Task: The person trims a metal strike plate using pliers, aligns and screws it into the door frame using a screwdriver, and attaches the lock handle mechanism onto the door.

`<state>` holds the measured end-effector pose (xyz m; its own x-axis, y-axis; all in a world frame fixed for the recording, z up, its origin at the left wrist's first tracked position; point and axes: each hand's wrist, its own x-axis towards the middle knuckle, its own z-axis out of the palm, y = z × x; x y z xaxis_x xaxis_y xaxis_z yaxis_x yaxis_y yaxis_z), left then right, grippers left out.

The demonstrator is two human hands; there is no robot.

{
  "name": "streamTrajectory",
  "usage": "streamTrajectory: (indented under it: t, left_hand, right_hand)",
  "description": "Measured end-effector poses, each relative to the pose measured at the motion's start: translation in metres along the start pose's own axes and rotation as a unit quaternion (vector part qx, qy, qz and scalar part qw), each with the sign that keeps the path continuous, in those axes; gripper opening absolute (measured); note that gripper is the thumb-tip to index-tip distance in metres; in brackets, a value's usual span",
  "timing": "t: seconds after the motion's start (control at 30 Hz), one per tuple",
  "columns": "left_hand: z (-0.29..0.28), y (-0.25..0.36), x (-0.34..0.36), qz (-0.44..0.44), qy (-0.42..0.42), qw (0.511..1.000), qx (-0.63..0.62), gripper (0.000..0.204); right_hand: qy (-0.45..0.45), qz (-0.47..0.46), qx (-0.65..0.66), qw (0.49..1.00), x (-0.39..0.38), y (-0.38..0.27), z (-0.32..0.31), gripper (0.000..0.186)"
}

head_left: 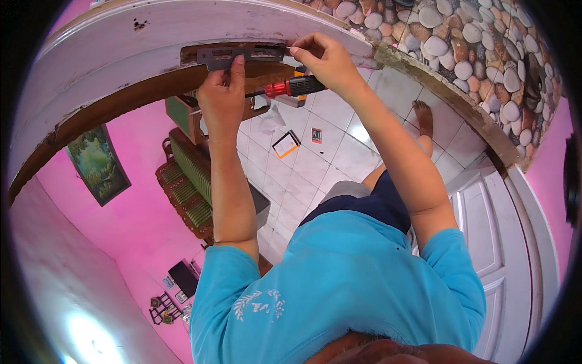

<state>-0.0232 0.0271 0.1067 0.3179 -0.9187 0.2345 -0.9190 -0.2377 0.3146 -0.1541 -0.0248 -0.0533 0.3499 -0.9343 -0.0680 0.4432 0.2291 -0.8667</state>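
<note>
A grey metal lock plate [221, 59] with slots lies against a recess cut into a white-painted wooden edge [254, 27]. My left hand [222, 91] is closed on the plate, its thumb pressing on the face. A screwdriver [297, 86] with a red and black handle sits beside that hand; its shaft runs behind my left fingers and seems held by them. My right hand [324, 57] pinches with thumb and forefinger at the plate's right end. Whatever is between those fingertips is too small to name.
Below, on white floor tiles, lie an orange-and-white box [286, 144] and a small card-like packet [316, 135]. A green-cushioned bench [188, 182] stands left by a pink wall. A white panelled door [485, 224] is at right, near a pebble-patterned surface [448, 42].
</note>
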Motion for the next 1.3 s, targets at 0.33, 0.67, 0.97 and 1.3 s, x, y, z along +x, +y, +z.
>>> streamTrajectory:
  t: [0.33, 0.67, 0.97, 1.3]
  left_hand:
    - [0.005, 0.005, -0.005, -0.025, 0.009, 0.999, 0.034, 0.043]
    - [0.014, -0.004, -0.004, 0.037, 0.038, 0.996, -0.066, 0.037]
    - [0.015, 0.006, -0.002, 0.025, 0.045, 0.999, -0.017, 0.039]
    - [0.017, 0.000, -0.001, 0.014, 0.054, 0.998, -0.009, 0.042]
  right_hand:
    - [-0.025, 0.078, 0.166, 0.983, -0.007, 0.003, -0.001, 0.018]
    - [0.000, 0.118, 0.271, 0.955, -0.009, 0.002, 0.001, 0.018]
    - [0.007, 0.112, 0.246, 0.963, -0.006, 0.006, 0.001, 0.016]
    - [-0.006, 0.091, 0.234, 0.968, -0.007, 0.008, -0.001, 0.016]
